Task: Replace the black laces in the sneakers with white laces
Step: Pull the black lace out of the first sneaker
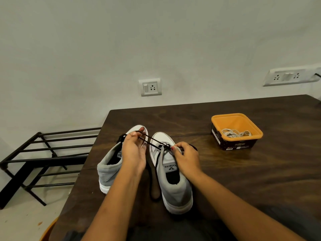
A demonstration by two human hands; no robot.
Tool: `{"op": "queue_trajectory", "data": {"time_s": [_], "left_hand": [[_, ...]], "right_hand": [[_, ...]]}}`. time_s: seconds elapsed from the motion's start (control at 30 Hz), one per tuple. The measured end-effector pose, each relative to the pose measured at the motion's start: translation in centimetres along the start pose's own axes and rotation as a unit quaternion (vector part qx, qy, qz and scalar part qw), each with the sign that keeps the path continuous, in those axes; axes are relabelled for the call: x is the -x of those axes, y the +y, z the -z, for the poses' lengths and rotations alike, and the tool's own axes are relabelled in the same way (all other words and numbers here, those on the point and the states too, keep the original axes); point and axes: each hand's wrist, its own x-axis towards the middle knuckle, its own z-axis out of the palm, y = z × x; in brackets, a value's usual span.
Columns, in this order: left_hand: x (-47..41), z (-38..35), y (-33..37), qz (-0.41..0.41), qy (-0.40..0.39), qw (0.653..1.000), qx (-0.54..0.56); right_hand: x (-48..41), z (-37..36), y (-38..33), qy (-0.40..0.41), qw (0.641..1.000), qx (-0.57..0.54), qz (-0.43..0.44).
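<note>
While both sneakers stand side by side at frame centre, L hand [133,150] pinches black lace [152,142], taut from right-side sneaker [175,186]; R hand [186,158] pinches it at eyelets. Left-side sneaker [108,168] sits near table [225,180] edge. White laces [233,133] in orange tub [224,117], upper right, well apart; bare tabletop btwn.

I had both bare forearms reaching in from 6 o'clock toward 12. My left hand [133,150] was raised, fingertips pinching the black lace [152,142]. My right hand [186,158], at its 3 o'clock, curled and pinched the same lace.
</note>
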Motion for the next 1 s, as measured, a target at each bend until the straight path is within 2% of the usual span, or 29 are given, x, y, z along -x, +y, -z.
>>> {"op": "queue_trajectory", "data": {"time_s": [0.03,0.07,0.1,0.13,0.17,0.2,0.23,0.27,0.3,0.37,0.4,0.5,0.6,0.63,0.67,0.7,0.8,0.9,0.93,1.0], "left_hand": [[0.0,0.2,0.4,0.023,-0.002,0.998,0.051],[0.1,0.3,0.5,0.041,-0.004,0.998,0.052],[0.2,0.4,0.1,0.039,-0.012,0.999,-0.006],[0.3,0.5,-0.4,0.013,-0.028,0.991,-0.126],[0.2,0.7,-1.2,-0.051,-0.053,0.957,-0.282],[0.1,0.8,-1.8,-0.137,-0.09,0.889,-0.428],[0.0,0.7,-2.5,-0.215,-0.123,0.805,-0.539],[0.2,0.5,-2.9,-0.267,-0.146,0.73,-0.612],[0.6,0.4,-3.3,-0.293,-0.163,0.675,-0.657],[1.1,0.2,-4.0,-0.294,-0.173,0.605,-0.719],[1.1,0.4,-4.2,-0.291,-0.166,0.592,-0.733],[1.0,0.5,-4.2,-0.314,-0.12,0.582,-0.741],[1.8,0.2,-4.4,-0.343,-0.112,0.533,-0.765],[2.0,0.2,-4.4,-0.343,-0.11,0.528,-0.769],[1.9,0.1,-4.4,-0.33,-0.106,0.539,-0.768],[1.6,0.1,-4.3,-0.302,-0.102,0.565,-0.761],[0.3,0.1,-3.6,-0.175,-0.115,0.701,-0.682],[0.4,0.1,-2.4,-0.053,-0.136,0.845,-0.514],[0.4,-0.1,-2.0,-0.033,-0.132,0.879,-0.458],[0.4,-0.3,-1.0,-0.023,-0.128,0.916,-0.379]], "right_hand": [[0.0,-0.1,0.0,0.0,1.0,0.003,-0.001],[0.0,-0.2,0.0,0.002,1.0,0.005,-0.001],[0.0,-0.2,0.0,0.002,1.0,0.006,-0.001],[0.0,-0.2,-0.1,0.001,1.0,0.008,0.0],[0.1,-0.2,-0.1,0.0,1.0,0.01,0.001],[0.1,-0.2,-0.2,0.0,1.0,0.015,0.002],[0.1,-0.2,-0.2,0.002,1.0,0.018,0.004],[0.1,-0.1,-0.2,0.004,1.0,0.016,0.003],[0.1,-0.1,-0.2,0.004,1.0,0.003,0.002],[0.2,-0.2,-0.1,0.006,0.998,-0.057,-0.012],[0.3,-0.3,-0.1,0.008,0.996,-0.088,-0.02],[0.5,-0.5,-0.2,0.011,0.993,-0.118,-0.023],[0.8,-0.7,-0.4,0.001,0.993,-0.113,-0.014],[0.8,-0.7,-0.5,0.0,0.994,-0.107,-0.013],[0.9,-0.7,-0.5,0.001,0.995,-0.097,-0.011],[0.9,-0.7,-0.6,0.003,0.997,-0.083,-0.011],[1.1,-0.3,-1.0,0.004,1.0,-0.028,-0.009],[1.3,-0.3,-1.4,-0.001,1.0,0.005,-0.014],[1.3,-0.2,-1.4,0.001,1.0,0.011,-0.016],[1.3,-0.1,-1.5,0.012,0.999,0.027,-0.017]]}}
